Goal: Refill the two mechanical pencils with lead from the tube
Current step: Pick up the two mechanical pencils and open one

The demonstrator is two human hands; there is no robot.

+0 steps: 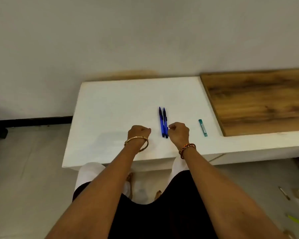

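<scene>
Fingers on the left hand (138, 132) are curling into a loose fist and holding nothing, just hovering over the white table (110, 109). Moving right, two blue mechanical pencils (163, 122) are lying side by side, touching. Right hand (179, 133) is sitting just beside their near ends, fingers curled too, gripping nothing as far as I can see. Further right, the teal lead tube (202, 127) is lying flat, near the wooden board (259, 100).
</scene>
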